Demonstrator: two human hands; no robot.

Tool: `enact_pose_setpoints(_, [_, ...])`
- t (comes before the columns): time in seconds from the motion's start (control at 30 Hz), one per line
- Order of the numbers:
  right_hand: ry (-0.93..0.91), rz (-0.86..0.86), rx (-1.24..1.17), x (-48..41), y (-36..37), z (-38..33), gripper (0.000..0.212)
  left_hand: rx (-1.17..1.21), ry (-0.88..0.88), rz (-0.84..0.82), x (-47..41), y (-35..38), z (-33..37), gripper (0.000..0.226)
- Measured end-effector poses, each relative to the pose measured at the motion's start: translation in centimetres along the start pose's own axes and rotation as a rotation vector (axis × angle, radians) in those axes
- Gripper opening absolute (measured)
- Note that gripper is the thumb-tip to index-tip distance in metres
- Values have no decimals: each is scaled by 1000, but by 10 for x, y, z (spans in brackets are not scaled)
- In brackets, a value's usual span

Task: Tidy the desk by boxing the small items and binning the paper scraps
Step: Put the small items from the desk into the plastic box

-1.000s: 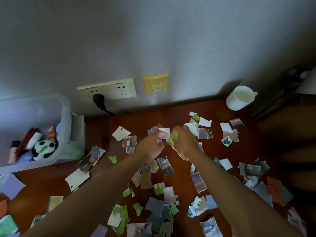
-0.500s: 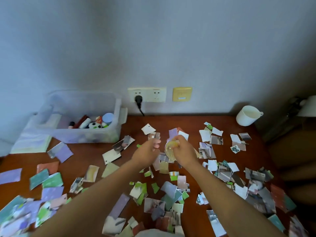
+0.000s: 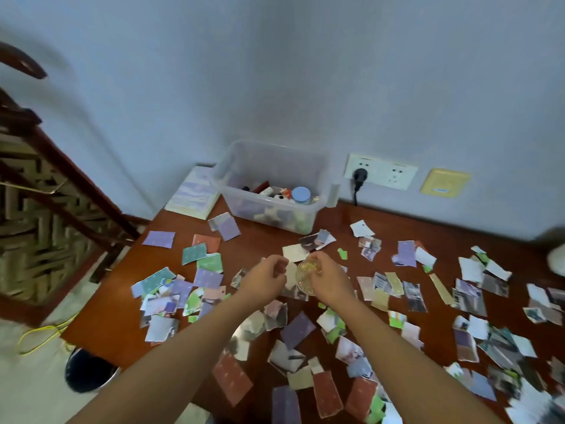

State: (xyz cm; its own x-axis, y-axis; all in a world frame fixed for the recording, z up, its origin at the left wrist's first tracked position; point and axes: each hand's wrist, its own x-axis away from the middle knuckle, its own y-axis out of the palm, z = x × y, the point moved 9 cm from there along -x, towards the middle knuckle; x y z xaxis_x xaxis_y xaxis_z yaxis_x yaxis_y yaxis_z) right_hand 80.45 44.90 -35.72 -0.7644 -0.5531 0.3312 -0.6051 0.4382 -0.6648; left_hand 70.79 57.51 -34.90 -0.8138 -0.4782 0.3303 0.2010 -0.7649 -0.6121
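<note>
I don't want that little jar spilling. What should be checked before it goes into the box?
1. Right hand grip on the small jar: ok, fingers curl round it.
2. Jar lid closed: cannot tell.
3. Left hand free: cannot tell, curled beside the jar.
4. Clear box open with room: ok.
5. Way to the box: ok, only flat paper scraps.
6. Scraps binned: not ok; waste bin stands on the floor.

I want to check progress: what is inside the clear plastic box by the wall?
The clear box holds a blue-lidded jar, a black-and-white ball, a white tube and red items. Lower things are hidden under them.
</note>
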Motion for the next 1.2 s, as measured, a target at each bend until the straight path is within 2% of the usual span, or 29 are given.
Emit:
enact_pose_setpoints(0.17, [-26, -16, 7, -9, 40, -41, 24, -12, -25, 10, -1, -38, -46, 31])
enact_pose_setpoints(0.47, [44, -5, -1, -33, 105, -93, 26, -169, -37, -100, -41, -101, -128, 43])
enact_pose_setpoints(0.67, [114, 5, 18, -47, 140, -110, 28, -232, -32, -176, -72, -118, -162, 47])
enact_pose_setpoints(0.8, [165, -1, 21, -53, 156, -115, 29, -337, 54, -227, -86, -118, -171, 49])
enact_pose_setpoints(1.03, [221, -5, 18, -65, 171, -115, 30, -641, 297, -218, -107, -114, -161, 56])
enact_pose_setpoints(1.2, [246, -6, 34, -69, 175, -116, 28, -764, 372, -224, -108, -107, -165, 50])
